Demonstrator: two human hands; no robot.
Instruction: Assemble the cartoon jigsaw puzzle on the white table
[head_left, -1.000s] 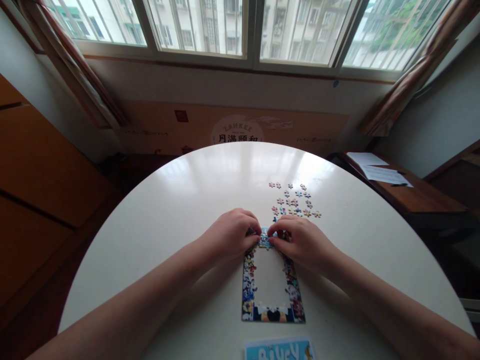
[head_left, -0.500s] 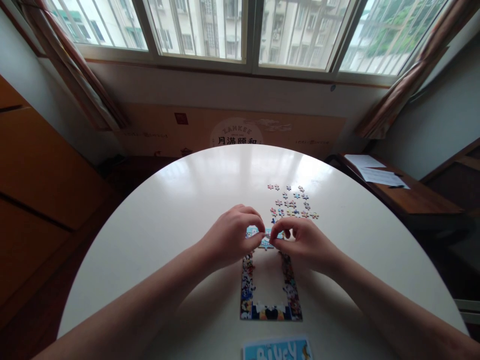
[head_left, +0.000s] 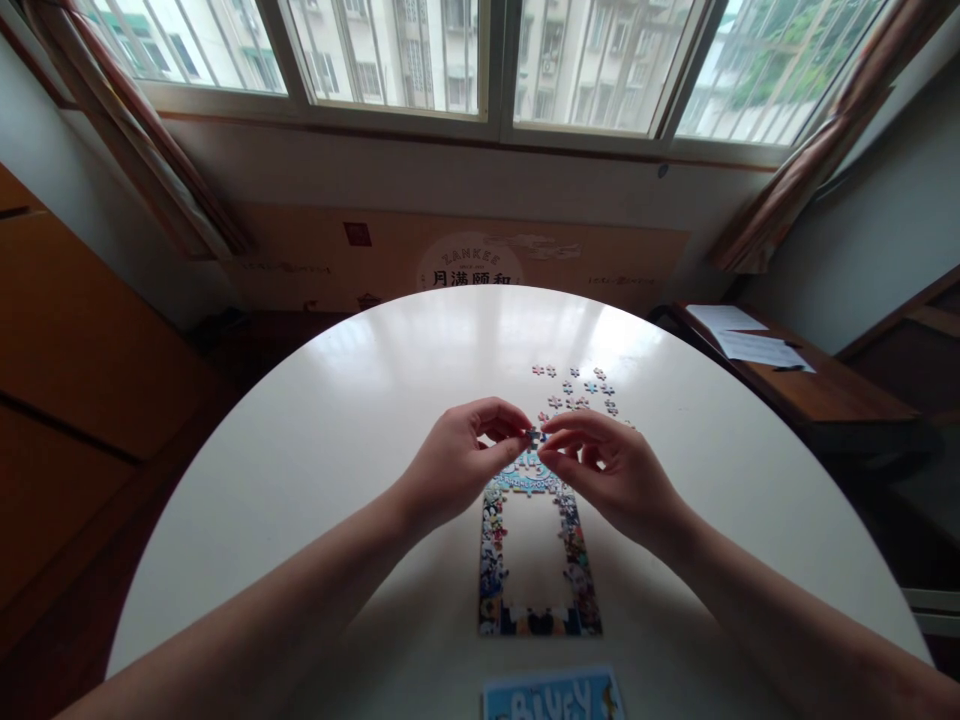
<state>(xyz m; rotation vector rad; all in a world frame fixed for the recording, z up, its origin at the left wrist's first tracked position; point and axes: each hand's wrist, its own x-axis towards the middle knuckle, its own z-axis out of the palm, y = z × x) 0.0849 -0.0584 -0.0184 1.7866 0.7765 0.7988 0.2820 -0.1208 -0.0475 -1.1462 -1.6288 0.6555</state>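
A small jigsaw puzzle piece (head_left: 533, 437) is raised just above the top of the partly assembled puzzle. My left hand (head_left: 476, 445) pinches it from the left between thumb and fingers. On its other side, my right hand (head_left: 611, 460) has its thumb and fingers curled at the piece's right edge; the exact contact is too small to see. Below them lies the puzzle frame (head_left: 491, 580), its light blue lettered top section (head_left: 529, 482) joined to colourful side strips and a bottom row. Bare white table shows through its middle.
Several loose puzzle pieces (head_left: 576, 388) lie beyond my hands, partly hidden by the right one. A blue picture card or box (head_left: 555, 695) reading "BLUEY" sits at the near side of the round white table (head_left: 300, 480). Papers (head_left: 761, 348) rest on a wooden desk at right.
Both hands have lifted slightly away from the blue top section, uncovering its lettering. The piece now shows between the fingertips, and the right hand's fingers have spread a little.
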